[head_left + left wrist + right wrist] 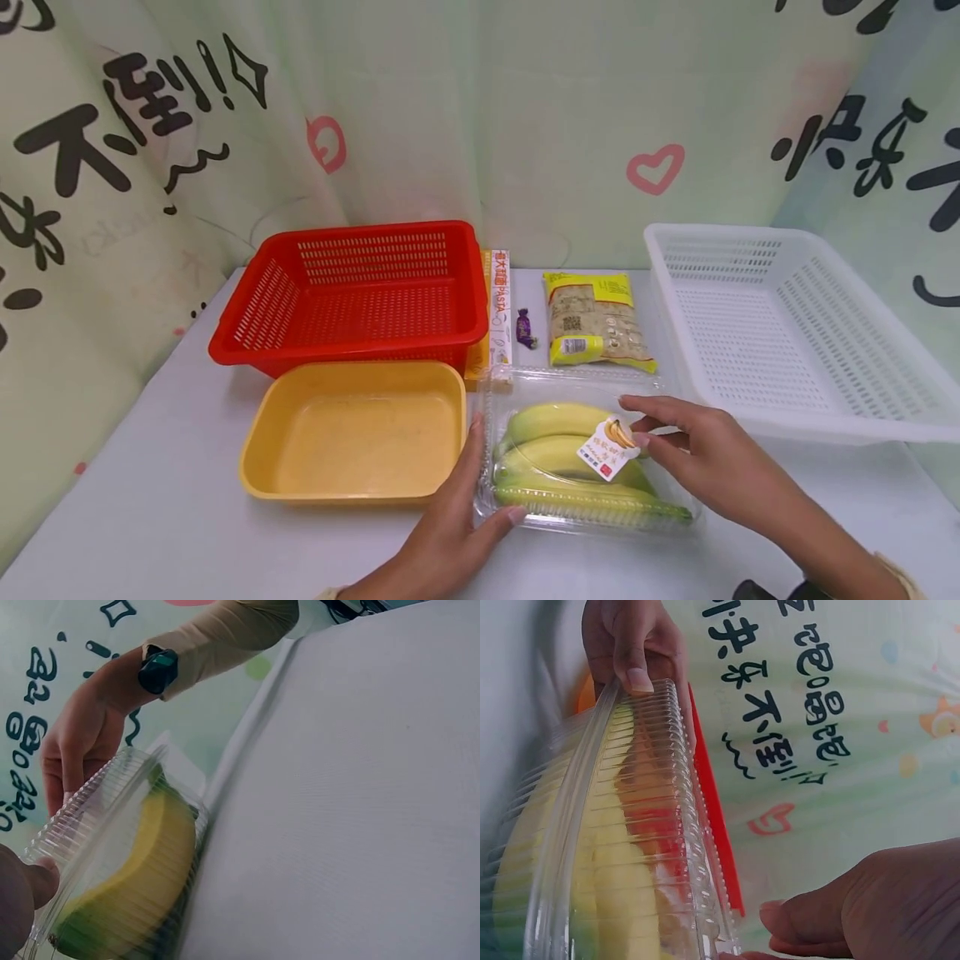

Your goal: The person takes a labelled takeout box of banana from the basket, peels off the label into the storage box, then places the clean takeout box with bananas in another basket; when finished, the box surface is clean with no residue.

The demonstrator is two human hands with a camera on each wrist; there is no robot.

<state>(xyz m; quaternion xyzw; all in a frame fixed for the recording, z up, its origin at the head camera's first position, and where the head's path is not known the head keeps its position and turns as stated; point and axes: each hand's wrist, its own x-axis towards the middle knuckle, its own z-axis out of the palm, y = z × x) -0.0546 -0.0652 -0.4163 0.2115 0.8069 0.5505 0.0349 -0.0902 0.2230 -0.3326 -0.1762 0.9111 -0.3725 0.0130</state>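
Observation:
A clear plastic clamshell box (577, 521) lies on the table, its lid closed over yellow-green bananas (558, 454). My left hand (453, 517) grips the box's left end, the thumb at the near corner and the fingers along the side. In the right wrist view that left hand (634, 645) shows its thumb on the ribbed wall. A white label (609, 448) with a banana picture is on the lid. My right hand (697, 446) is over the lid's right half, thumb tip at the label's edge and index finger stretched out beyond it.
A yellow basin (352, 492) stands left of the box, with a red basket (345, 350) behind it. A pasta box (500, 308), a purple-wrapped candy (525, 328) and a yellow-and-clear food bag (600, 321) lie behind. At right stands a white basket (757, 350).

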